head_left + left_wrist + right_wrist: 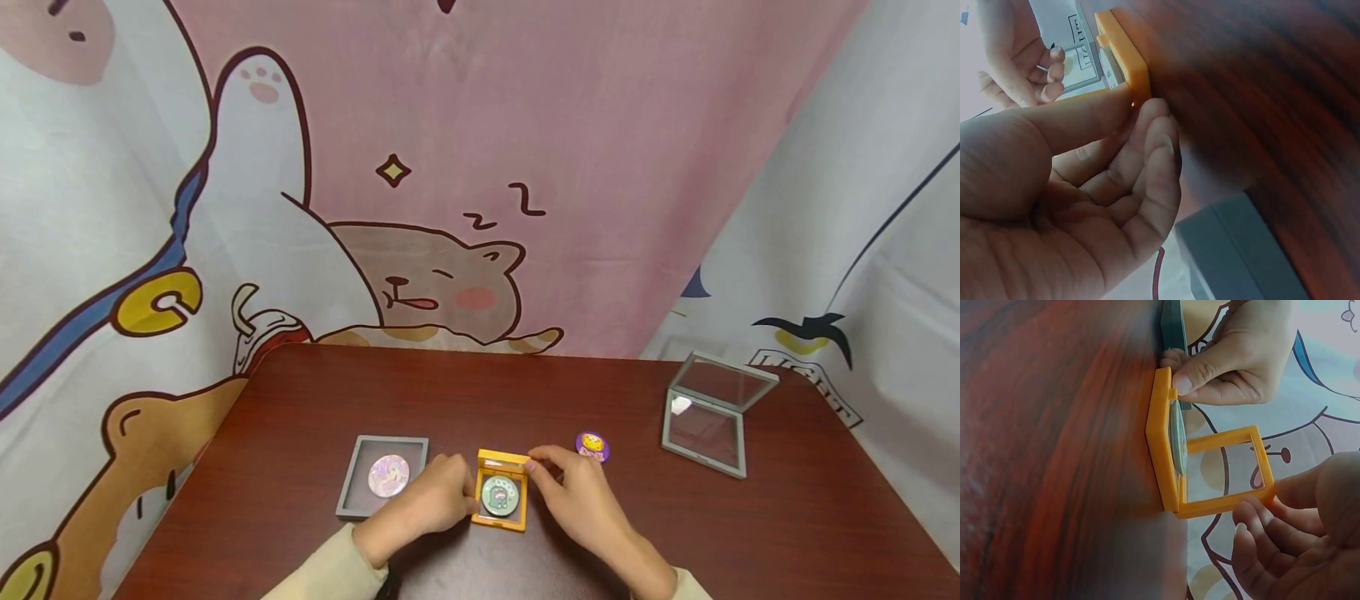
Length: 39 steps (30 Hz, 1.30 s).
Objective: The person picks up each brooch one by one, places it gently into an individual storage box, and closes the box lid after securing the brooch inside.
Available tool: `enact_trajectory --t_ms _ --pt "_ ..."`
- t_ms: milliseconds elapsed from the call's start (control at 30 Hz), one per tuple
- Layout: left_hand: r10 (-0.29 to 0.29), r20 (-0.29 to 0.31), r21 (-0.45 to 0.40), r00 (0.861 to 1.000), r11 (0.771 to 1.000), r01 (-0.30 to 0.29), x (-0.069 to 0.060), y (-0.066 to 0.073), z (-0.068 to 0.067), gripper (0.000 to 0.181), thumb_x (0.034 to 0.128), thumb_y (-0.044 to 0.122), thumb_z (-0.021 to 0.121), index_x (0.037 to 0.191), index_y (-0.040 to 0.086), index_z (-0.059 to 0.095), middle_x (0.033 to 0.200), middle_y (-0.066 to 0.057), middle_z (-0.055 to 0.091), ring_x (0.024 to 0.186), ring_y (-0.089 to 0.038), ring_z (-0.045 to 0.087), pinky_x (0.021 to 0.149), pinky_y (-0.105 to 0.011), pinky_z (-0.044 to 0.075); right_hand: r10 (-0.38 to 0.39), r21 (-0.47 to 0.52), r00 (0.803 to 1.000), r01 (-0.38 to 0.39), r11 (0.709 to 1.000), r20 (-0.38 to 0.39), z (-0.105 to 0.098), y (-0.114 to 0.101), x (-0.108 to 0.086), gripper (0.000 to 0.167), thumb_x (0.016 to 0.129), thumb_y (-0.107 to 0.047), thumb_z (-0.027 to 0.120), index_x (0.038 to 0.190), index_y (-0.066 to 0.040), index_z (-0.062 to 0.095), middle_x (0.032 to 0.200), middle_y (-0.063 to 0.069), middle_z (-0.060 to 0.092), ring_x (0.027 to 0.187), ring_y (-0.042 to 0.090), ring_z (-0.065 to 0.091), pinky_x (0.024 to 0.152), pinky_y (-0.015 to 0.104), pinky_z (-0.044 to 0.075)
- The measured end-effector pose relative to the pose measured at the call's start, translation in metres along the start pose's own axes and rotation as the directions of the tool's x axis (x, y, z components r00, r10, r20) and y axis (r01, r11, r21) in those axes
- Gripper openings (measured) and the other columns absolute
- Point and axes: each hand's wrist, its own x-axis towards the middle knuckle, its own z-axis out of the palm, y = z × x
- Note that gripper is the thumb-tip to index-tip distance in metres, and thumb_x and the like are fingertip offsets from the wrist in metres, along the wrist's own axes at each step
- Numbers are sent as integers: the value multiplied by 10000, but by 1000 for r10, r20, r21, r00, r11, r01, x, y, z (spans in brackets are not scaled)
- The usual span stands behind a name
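A small yellow case (499, 523) stands on the table with its lid (1222, 504) raised, and a round green badge (500, 496) lies in its base. The left hand (442, 493) grips the left side of the base between thumb and fingers; in the left wrist view the left hand (1085, 187) has its thumb against the yellow edge (1129, 56). The right hand (581, 496) pinches the corner of the raised lid, and in the right wrist view the right hand (1304, 531) has thumb and fingers at that corner.
Left of the case lies a grey frame (347, 492) with a round pink badge (388, 476) in it. A purple badge (592, 447) sits beyond the right hand. An open grey clear-paned case (742, 446) stands at the right back. A patterned cloth (600, 167) hangs behind the table (810, 533).
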Motion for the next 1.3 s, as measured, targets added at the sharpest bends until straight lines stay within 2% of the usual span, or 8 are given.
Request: enact_trajectory --t_ms 267,567,767,900,967,1033,1133,1300 --pt "30 -13 -16 999 999 -30 0 -4 4 553 816 63 849 416 198 492 440 177 329 490 -46 340 443 -266 298 30 44 999 -32 999 43 -3 -2 -6 80 947 -61 757 1005 -107 786 869 -47 745 756 40 640 680 258 542" --pt "27 -17 -10 999 1000 -27 -5 3 1 457 807 55 852 450 123 576 453 172 338 491 -29 315 457 -223 265 72 24 995 -74 997 65 -3 -2 -12 75 946 -79 758 959 -146 789 873 -117 737 733 29 592 684 245 520" --pt "22 -17 -23 1000 999 -23 -4 -1 3 390 805 49 848 477 132 654 448 174 423 487 -32 367 454 -236 326 65 29 992 -68 997 104 -3 -2 -16 45 955 -101 753 962 -127 789 889 -94 746 744 29 591 692 244 521" --pt "49 -27 -30 998 998 -50 -1 -11 10 442 790 37 852 446 154 601 434 164 421 463 -47 379 432 -272 328 62 42 990 -68 997 130 -3 -3 -19 50 959 -104 752 952 -139 788 875 -107 740 741 23 590 680 241 518" --pt "74 -46 5 996 997 -74 4 -27 23 479 778 65 863 436 194 553 438 178 396 456 -37 363 423 -273 318 63 63 988 -73 995 142 -2 -3 -21 39 962 -103 749 969 -120 783 863 -96 737 742 22 604 673 242 524" --pt "50 -32 2 998 999 -50 8 -33 29 500 774 85 876 425 199 537 426 166 384 447 -48 356 419 -274 307 65 89 986 -79 993 150 -1 -3 -22 44 964 -107 747 995 -91 774 861 -82 738 752 24 624 674 243 533" --pt "39 -26 26 999 999 -38 6 -27 24 499 776 98 879 431 207 535 435 175 363 463 -35 340 434 -244 288 76 121 982 -98 988 173 -1 -3 -23 82 969 -111 743 1024 -54 760 850 -56 733 750 30 637 664 244 539" --pt "10 12 -7 1000 1000 -10 -7 2 0 416 754 75 906 465 128 612 440 164 377 475 -35 348 450 -218 280 83 119 975 -109 987 208 1 -2 -25 89 972 -130 742 1010 -52 759 838 -42 726 731 28 618 644 240 527"
